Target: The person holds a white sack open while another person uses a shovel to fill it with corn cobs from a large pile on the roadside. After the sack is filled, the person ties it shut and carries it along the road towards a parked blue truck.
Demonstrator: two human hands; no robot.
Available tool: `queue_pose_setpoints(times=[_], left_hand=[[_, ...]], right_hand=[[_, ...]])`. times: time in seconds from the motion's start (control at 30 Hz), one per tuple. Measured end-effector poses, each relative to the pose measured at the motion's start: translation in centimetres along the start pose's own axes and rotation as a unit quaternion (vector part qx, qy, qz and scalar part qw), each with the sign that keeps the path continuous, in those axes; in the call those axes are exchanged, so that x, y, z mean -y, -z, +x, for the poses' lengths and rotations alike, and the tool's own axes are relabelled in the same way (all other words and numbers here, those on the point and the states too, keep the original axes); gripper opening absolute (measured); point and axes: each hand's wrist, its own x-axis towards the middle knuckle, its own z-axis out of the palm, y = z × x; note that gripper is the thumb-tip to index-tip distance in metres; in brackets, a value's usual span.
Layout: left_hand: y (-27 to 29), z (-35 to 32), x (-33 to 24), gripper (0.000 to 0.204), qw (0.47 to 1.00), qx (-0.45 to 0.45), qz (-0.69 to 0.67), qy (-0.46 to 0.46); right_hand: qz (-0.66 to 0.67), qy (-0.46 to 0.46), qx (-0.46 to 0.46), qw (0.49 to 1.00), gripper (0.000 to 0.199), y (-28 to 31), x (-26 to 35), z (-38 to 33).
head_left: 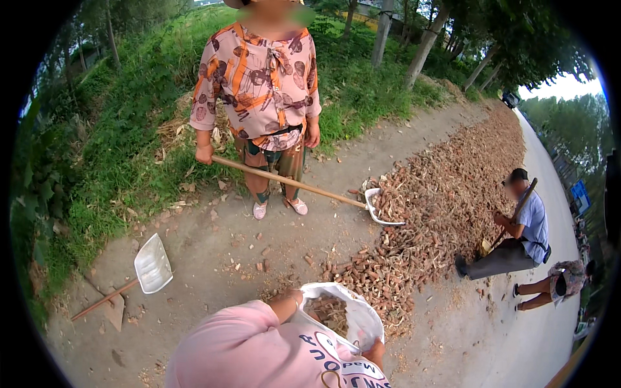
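Note:
A white woven sack (365, 317) hangs open-mouthed in front of my pink shirt, with dry corn cobs (328, 313) inside. My left hand (295, 298) is at the sack's left rim, its fingers mostly hidden by the fabric. On the lower right side of the rim, my right hand (375, 351) is closed on the edge. Across from me stands a person in a patterned blouse (259, 84), one hand on the wooden handle of a white shovel (386, 222). Its blade lies among the cobs, just beyond the sack.
A long heap of corn cobs (446, 187) stretches along the road (546, 194). Another white shovel (154, 265) lies on the ground at left. At right, a person in a light blue shirt (533, 223) crouches with a long handle; another person (563, 284) bends behind. Grass and trees border the far side.

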Motion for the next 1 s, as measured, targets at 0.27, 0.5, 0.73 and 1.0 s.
queue_pose_setpoints(times=[0.27, 0.5, 0.73, 1.0], left_hand=[[-1.8, -14.2, -8.3, 0.038, 0.953, 0.186, 0.146, -0.187], [-1.6, -11.9, -7.2, 0.040, 0.962, 0.197, 0.140, -0.126], [-0.6, -10.6, -6.8, 0.040, 0.952, 0.297, -0.076, -0.018], [0.7, -10.1, -5.7, 0.040, 0.950, 0.286, -0.121, 0.028]], right_hand=[[0.157, -0.003, 0.092, 0.983, 0.054, -0.6, 4.7, -8.5], [0.117, -0.054, -0.096, 0.987, 0.054, -5.4, 5.0, -9.3], [0.225, -0.034, 0.008, 0.974, 0.058, -0.2, 1.9, -4.7], [0.203, -0.043, 0.021, 0.978, 0.056, 1.0, 1.4, -2.9]])
